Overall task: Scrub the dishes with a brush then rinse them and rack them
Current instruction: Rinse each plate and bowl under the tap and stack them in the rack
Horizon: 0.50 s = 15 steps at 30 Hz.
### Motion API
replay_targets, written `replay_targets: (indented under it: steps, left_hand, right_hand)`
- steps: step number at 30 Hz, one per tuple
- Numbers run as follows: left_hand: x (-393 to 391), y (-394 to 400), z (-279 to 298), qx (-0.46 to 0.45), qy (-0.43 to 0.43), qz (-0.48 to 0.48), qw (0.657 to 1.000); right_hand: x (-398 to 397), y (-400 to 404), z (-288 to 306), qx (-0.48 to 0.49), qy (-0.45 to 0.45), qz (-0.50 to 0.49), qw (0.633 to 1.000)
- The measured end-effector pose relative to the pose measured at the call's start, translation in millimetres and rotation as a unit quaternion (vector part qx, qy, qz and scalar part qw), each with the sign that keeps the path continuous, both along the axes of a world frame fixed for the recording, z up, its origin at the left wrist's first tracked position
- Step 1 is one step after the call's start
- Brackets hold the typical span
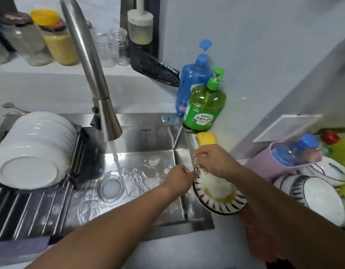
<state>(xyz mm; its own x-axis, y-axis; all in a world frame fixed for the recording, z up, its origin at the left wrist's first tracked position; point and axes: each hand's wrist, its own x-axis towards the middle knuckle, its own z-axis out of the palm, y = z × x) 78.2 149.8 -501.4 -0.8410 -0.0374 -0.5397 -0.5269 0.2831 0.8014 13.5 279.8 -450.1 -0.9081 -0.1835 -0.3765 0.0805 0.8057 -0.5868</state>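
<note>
The right hand (214,164) has its fingers curled down into a striped bowl (219,193), closed on a white foamy scrubber (214,183) that presses against the bowl's inside; whether this is a brush or a sponge cannot be told. The wrist bends downward and the right forearm runs back toward 5 o'clock. The left hand (178,178) sits at 9 o'clock of the bowl, fingers curled and pinching its rim, knuckles up; its forearm extends toward 7 o'clock. The bowl is tilted, held over the right edge of the steel sink (148,140), with yellowish suds inside.

At 10 o'clock from the hands, the faucet (94,74) pours a stream of water into the basin near the drain (110,188). At 9 o'clock, a stack of white plates (35,148) leans on its side on a roll-up rack (27,210) laid across the sink's left part.

At 12 o'clock stands a green soap bottle (204,107) with a blue bottle (195,78) behind it and a yellow sponge (206,138) just in front. At 3 o'clock, more striped bowls (321,197) lie stacked on the surface (187,253) beside a pink tub (268,162).
</note>
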Motion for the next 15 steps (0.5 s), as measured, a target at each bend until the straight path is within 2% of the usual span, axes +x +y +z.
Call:
replay_targets:
  steps: [3, 7, 9, 15]
  left_hand:
    - [-8.6, 13.7, -1.9, -0.145, 0.019, -0.092, 0.985]
    - [-15.2, 22.1, 2.8, -0.267, 0.051, -0.164, 0.948]
    - [-19.6, 23.6, 4.6, -0.294, 0.044, -0.188, 0.936]
    - [-21.6, 23.5, 11.1, -0.300, 0.028, -0.207, 0.931]
  right_hand:
    - [-2.9, 13.3, -5.9, 0.000, 0.007, -0.003, 1.000]
    - [-4.7, 22.0, -8.9, 0.003, 0.005, -0.007, 1.000]
    - [-6.4, 26.4, -10.9, -0.002, -0.003, -0.013, 1.000]
    - [-11.5, 34.7, -3.7, -0.004, 0.012, -0.008, 1.000]
